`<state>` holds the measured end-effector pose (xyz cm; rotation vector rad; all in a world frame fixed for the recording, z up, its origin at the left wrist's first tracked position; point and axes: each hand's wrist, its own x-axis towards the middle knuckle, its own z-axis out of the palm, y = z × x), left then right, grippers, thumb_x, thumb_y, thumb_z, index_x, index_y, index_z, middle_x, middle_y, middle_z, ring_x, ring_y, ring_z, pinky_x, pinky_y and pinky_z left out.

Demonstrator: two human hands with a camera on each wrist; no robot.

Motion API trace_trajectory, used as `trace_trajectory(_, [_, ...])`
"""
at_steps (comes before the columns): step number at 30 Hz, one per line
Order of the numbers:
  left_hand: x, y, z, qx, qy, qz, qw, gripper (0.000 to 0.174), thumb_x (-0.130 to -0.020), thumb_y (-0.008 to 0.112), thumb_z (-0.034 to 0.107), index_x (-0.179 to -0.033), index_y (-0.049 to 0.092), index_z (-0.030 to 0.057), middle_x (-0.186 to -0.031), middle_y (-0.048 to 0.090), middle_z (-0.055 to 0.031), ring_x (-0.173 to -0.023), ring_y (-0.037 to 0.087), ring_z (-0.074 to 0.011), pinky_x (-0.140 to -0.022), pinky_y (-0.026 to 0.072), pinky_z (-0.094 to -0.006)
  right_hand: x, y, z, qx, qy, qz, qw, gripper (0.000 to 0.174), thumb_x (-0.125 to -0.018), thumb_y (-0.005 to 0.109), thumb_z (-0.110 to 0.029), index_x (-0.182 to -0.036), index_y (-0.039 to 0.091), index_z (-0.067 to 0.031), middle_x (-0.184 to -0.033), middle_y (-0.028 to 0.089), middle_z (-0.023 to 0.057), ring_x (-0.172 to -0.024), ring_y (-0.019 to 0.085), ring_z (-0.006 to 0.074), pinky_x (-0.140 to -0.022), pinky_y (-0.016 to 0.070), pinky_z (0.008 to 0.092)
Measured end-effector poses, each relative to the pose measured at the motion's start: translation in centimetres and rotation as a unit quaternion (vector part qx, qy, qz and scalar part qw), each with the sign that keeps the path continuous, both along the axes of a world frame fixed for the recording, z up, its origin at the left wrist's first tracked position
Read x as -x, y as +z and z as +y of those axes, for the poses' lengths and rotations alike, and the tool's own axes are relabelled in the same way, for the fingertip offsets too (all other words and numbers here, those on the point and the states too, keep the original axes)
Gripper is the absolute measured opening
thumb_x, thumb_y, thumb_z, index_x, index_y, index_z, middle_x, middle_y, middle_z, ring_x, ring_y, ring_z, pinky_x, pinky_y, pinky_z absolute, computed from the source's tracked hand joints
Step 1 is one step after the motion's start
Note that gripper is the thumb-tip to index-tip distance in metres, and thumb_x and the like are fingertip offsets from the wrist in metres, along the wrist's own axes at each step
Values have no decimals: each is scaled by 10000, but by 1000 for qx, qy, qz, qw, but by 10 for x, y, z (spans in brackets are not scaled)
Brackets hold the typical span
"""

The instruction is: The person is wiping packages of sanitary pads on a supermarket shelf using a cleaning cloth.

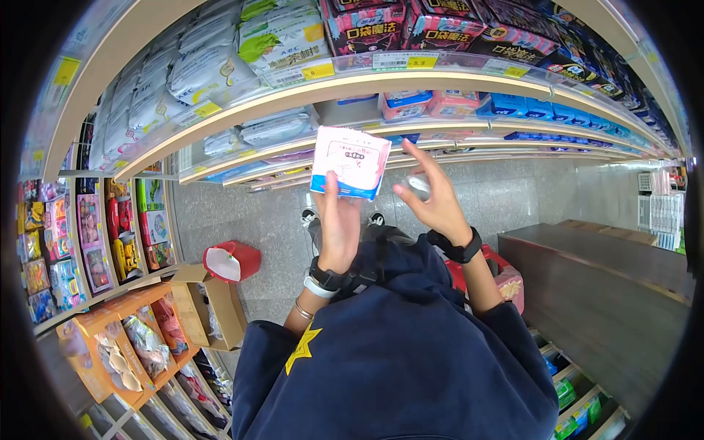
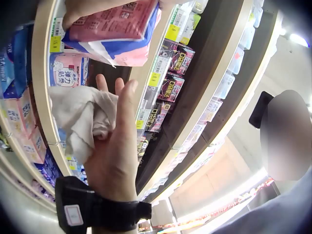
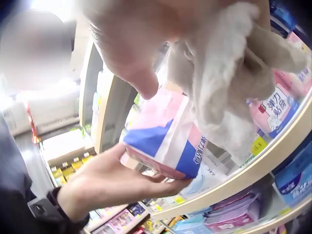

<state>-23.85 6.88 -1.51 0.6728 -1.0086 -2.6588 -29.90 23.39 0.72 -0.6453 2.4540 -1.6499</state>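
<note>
A pink, white and blue soft pack (image 1: 352, 163) of pads stands upright in my left hand (image 1: 339, 235), the thumb laid over its front. Seen from the right wrist, the left hand (image 3: 102, 183) grips the pack (image 3: 163, 131) from beneath. Just to the right of it is my right hand (image 1: 440, 205), apart from the pack in the head view, with thumb and forefinger spread. A crumpled whitish cloth (image 2: 80, 117) is held against the right palm and hangs down in the right wrist view, where the cloth (image 3: 219, 73) partly covers the shelf behind.
Curved shelves (image 1: 293, 92) of packaged pads run ahead. On the floor at left stand a red bucket (image 1: 233, 262) and an open cardboard box (image 1: 209, 304). Toys (image 1: 125, 227) fill the left shelves. A dark counter (image 1: 601, 271) is at right, beside a red container (image 1: 506, 282).
</note>
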Motion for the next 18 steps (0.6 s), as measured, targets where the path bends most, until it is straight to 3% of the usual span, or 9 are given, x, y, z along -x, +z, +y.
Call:
trace_trajectory(4, [2,5,-3,27,-26,47,998,521,-960,551,330,-1388,351,109,-1361,438,-70,-1285,413,-211,-1055,357,-428,3,-19,-5,101,10,-103,990,598,-856,695,-230,-1356,444,-18,-1251,583,186,-1149,573,232,-946,450,339])
trace_trajectory(7, [-2,-4,-10,150,-92,24,984,640,-880,677,185,-1398,320,69,-1393,367,-134,-1290,397,-249,-1050,364,-425,8,-23,-6,95,17,-125,987,612,-832,726,-253,-1311,456,18,-1179,620,202,-1098,609,243,-919,469,343])
trace_trajectory(9, [0,-17,-18,367,-114,43,922,685,-850,709,163,-1409,324,72,-1402,345,-125,-1293,396,-247,-1019,406,-417,11,-17,-4,45,27,-105,993,613,-814,746,-243,-1277,459,36,-1129,643,205,-1067,631,255,-904,482,346])
trace_trajectory(11, [0,-19,-28,575,-124,10,809,787,-776,775,159,-1417,331,49,-1428,288,-130,-1297,394,-271,-1002,425,-387,19,-18,-2,32,26,-47,998,609,-795,762,-221,-1259,456,27,-1112,653,200,-1052,641,264,-897,488,350])
trace_trajectory(15, [26,-17,-49,675,-115,55,727,806,-742,769,102,-1416,335,17,-1364,408,-183,-1288,412,-283,-1003,417,-373,42,-18,-16,-9,20,50,999,613,-756,782,-176,-1251,454,-23,-1114,643,215,-1075,623,335,-861,509,379])
trace_trajectory(18, [54,-15,-51,633,-57,72,769,751,-761,738,73,-1406,357,6,-1338,457,-199,-1253,454,-291,-1017,401,-379,64,-21,-37,-66,-13,127,990,570,-750,774,-202,-1218,497,-32,-1079,645,206,-1020,623,373,-798,522,404])
